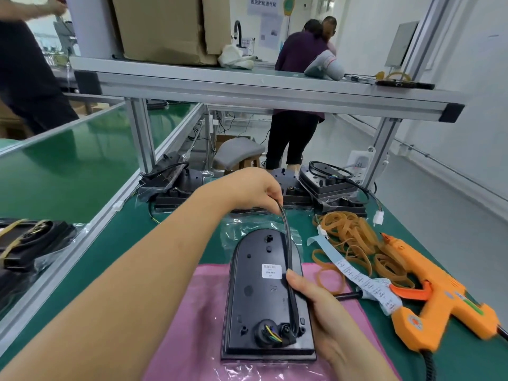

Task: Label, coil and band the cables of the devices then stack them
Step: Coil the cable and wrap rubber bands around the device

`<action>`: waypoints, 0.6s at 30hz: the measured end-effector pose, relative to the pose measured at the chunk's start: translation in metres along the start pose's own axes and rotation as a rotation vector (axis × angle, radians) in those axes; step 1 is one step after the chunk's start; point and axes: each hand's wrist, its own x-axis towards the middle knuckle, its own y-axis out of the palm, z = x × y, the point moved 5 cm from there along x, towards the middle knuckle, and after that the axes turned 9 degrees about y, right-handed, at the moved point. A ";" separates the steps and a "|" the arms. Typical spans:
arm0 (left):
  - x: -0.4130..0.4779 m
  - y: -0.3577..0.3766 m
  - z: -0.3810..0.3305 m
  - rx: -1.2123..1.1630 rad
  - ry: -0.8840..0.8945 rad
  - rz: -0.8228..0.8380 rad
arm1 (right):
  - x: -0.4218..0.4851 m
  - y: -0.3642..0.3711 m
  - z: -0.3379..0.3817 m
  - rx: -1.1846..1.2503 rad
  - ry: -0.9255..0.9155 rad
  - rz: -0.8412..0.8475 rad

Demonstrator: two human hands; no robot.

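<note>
A black device (258,298) lies back-up on a pink cloth (198,320), a white label (271,271) stuck on its back. Its black cable (287,243) runs from the socket near the bottom edge up along the right side. My left hand (253,191) pinches the far end of the cable above the device's top. My right hand (319,306) presses the cable against the device's right edge with the thumb. A strip of printed labels (357,279) and a heap of rubber bands (354,243) lie to the right.
An orange glue gun (439,301) lies at the right. Several black devices (327,185) with cables are stacked at the back of the green bench. Banded devices (30,240) sit at the left. An aluminium shelf frame (247,89) spans overhead. People stand beyond it.
</note>
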 end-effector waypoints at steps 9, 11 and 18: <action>-0.009 -0.016 -0.014 0.079 -0.121 0.144 | -0.001 0.006 0.004 0.097 -0.042 0.008; -0.011 -0.017 -0.017 0.178 -0.172 0.144 | -0.002 0.008 0.006 0.128 -0.055 0.019; -0.022 -0.010 -0.022 0.157 -0.320 0.174 | -0.004 0.013 0.014 0.192 -0.117 0.025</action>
